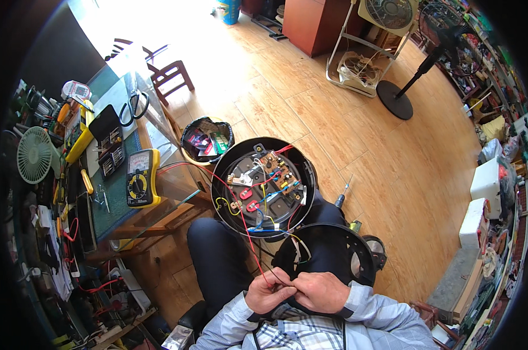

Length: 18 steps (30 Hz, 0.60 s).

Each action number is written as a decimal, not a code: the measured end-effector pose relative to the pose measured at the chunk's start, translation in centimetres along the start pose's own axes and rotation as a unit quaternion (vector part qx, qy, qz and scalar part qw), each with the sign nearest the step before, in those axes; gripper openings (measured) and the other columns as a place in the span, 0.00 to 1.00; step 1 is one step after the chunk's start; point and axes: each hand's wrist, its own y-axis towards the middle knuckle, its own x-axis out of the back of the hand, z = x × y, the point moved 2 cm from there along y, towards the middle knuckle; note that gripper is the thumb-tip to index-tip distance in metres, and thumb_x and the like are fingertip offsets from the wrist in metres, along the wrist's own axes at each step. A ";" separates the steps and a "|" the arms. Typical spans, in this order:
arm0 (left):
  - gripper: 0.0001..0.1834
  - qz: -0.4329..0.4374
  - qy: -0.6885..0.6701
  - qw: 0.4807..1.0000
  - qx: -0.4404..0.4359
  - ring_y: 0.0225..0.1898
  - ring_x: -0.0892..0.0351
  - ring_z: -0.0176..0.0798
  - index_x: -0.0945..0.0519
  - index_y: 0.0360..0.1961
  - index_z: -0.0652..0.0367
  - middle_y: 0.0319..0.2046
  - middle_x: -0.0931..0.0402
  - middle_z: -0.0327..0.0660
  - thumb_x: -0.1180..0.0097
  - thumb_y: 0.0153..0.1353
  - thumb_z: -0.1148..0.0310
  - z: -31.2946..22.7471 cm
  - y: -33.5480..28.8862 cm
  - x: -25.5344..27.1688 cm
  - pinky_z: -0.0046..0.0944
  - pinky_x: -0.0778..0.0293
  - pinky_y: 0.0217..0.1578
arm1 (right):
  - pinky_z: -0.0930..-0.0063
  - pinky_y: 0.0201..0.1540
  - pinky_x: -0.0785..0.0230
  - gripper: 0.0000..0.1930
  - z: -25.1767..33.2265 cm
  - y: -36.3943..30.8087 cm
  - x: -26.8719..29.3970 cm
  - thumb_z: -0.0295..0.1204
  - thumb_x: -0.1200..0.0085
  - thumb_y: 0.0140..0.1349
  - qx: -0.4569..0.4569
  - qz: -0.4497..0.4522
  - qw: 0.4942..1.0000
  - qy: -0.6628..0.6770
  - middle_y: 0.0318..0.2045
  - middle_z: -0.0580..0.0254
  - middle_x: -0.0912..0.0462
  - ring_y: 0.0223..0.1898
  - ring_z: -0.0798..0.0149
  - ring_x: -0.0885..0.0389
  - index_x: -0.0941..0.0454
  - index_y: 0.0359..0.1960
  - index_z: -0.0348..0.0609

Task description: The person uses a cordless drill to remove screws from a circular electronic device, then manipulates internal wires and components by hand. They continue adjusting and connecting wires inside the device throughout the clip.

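Close together in front of my body, my left hand (271, 290) and my right hand (322, 291) are both closed, fingertips nearly touching. A thin red test lead (253, 248) runs down into my left hand. A dark wire passes over those fingers toward my right hand, whose grip is hidden. Just beyond my knees rests an opened round black appliance housing (218, 201), with a brown circuit board (278, 174) and red, blue and yellow wires inside. A black shell (328, 239) lies across my right thigh. On the table at left, an analog multimeter (142, 178) connects to red leads.
The glass-edged table also bears a screwdriver bit case (108, 143) and scissors (134, 108). A lined waste bin (207, 140) stands behind the housing. On the floor at right are a screwdriver (341, 198) and a fan stand (396, 99). Crowded shelves line both sides.
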 end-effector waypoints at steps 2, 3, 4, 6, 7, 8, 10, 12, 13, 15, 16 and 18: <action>0.05 0.001 -0.001 1.000 -0.009 0.37 0.25 0.25 0.15 0.49 0.67 0.44 0.22 0.37 0.31 0.76 0.78 0.0 0.1 0.2 0.29 0.30 0.36 | 0.49 0.41 0.18 0.09 -0.2 0.0 0.0 0.32 0.35 0.68 -0.005 0.004 1.000 -0.003 0.37 0.50 0.15 0.40 0.42 0.12 0.17 0.44 0.41; 0.05 -0.010 0.004 1.000 -0.004 0.38 0.25 0.25 0.15 0.49 0.67 0.44 0.22 0.37 0.33 0.77 0.77 0.0 0.1 0.3 0.29 0.29 0.37 | 0.49 0.40 0.18 0.10 -0.2 0.1 -0.1 0.32 0.35 0.68 -0.014 0.012 1.000 -0.005 0.37 0.50 0.15 0.40 0.42 0.12 0.17 0.44 0.41; 0.05 -0.019 0.004 1.000 -0.009 0.39 0.24 0.25 0.16 0.50 0.66 0.45 0.22 0.37 0.34 0.78 0.77 -0.1 0.2 0.4 0.29 0.29 0.38 | 0.49 0.40 0.18 0.10 -0.3 0.1 0.0 0.33 0.35 0.69 -0.010 0.002 1.000 -0.001 0.37 0.50 0.15 0.40 0.42 0.12 0.17 0.44 0.41; 0.06 -0.047 -0.014 0.999 0.005 0.39 0.24 0.26 0.16 0.51 0.66 0.45 0.21 0.37 0.37 0.80 0.75 -0.2 0.1 0.8 0.29 0.28 0.40 | 0.50 0.40 0.18 0.10 -0.5 0.2 0.1 0.34 0.36 0.71 -0.021 0.002 1.000 0.001 0.37 0.50 0.15 0.40 0.42 0.12 0.16 0.44 0.40; 0.06 -0.067 -0.032 0.997 0.023 0.40 0.24 0.26 0.16 0.52 0.66 0.45 0.21 0.37 0.39 0.81 0.74 -0.4 0.0 1.2 0.29 0.28 0.42 | 0.50 0.40 0.19 0.10 -0.5 0.1 0.2 0.34 0.35 0.71 -0.017 -0.007 1.000 0.008 0.36 0.49 0.15 0.39 0.42 0.12 0.16 0.43 0.40; 0.07 -0.087 -0.045 0.995 0.035 0.40 0.24 0.26 0.16 0.53 0.66 0.46 0.21 0.38 0.41 0.83 0.73 -0.6 -0.2 1.7 0.29 0.28 0.43 | 0.49 0.41 0.18 0.10 -0.6 0.1 0.2 0.35 0.36 0.72 -0.027 0.003 1.000 0.001 0.37 0.49 0.15 0.40 0.42 0.12 0.16 0.43 0.40; 0.14 -0.117 0.005 0.993 0.013 0.35 0.26 0.31 0.18 0.53 0.66 0.44 0.20 0.44 0.48 0.88 0.65 -0.9 -0.1 3.2 0.32 0.29 0.37 | 0.48 0.44 0.18 0.11 -0.8 0.0 0.3 0.36 0.38 0.74 -0.040 0.023 0.999 -0.010 0.37 0.48 0.15 0.42 0.42 0.12 0.16 0.44 0.40; 0.18 -0.148 -0.042 0.988 -0.034 0.33 0.25 0.33 0.18 0.53 0.66 0.43 0.19 0.46 0.51 0.90 0.61 -1.0 0.3 4.7 0.33 0.28 0.36 | 0.48 0.44 0.17 0.10 -1.0 0.1 0.3 0.35 0.38 0.74 -0.041 0.019 0.999 -0.015 0.38 0.48 0.15 0.41 0.41 0.12 0.15 0.43 0.40; 0.19 -0.167 -0.069 0.983 -0.033 0.34 0.25 0.31 0.17 0.53 0.64 0.41 0.20 0.40 0.52 0.90 0.59 -1.0 0.2 5.4 0.32 0.28 0.38 | 0.48 0.44 0.17 0.10 -1.0 0.1 0.2 0.35 0.38 0.74 -0.044 0.022 0.999 -0.017 0.38 0.48 0.15 0.41 0.41 0.12 0.15 0.43 0.40; 0.20 -0.193 -0.084 0.977 -0.039 0.35 0.24 0.31 0.16 0.53 0.63 0.41 0.19 0.40 0.52 0.90 0.56 -0.9 0.3 6.6 0.32 0.27 0.38 | 0.49 0.45 0.17 0.10 -1.1 0.2 0.0 0.35 0.37 0.74 -0.039 0.012 0.999 -0.008 0.37 0.48 0.15 0.41 0.41 0.12 0.15 0.42 0.40; 0.21 -0.204 -0.087 0.974 -0.037 0.35 0.23 0.31 0.16 0.53 0.63 0.41 0.18 0.40 0.51 0.90 0.55 -0.8 0.3 7.0 0.32 0.27 0.38 | 0.49 0.45 0.17 0.10 -1.2 0.3 -0.1 0.35 0.37 0.73 -0.046 0.017 0.999 -0.004 0.37 0.48 0.16 0.41 0.42 0.12 0.15 0.42 0.39; 0.21 -0.218 -0.098 0.971 -0.018 0.37 0.22 0.31 0.16 0.54 0.62 0.41 0.17 0.40 0.51 0.89 0.54 -0.5 0.3 7.4 0.32 0.26 0.39 | 0.50 0.42 0.19 0.11 -1.2 0.4 -0.2 0.34 0.35 0.72 -0.026 0.007 1.000 -0.005 0.35 0.48 0.16 0.39 0.42 0.13 0.15 0.41 0.38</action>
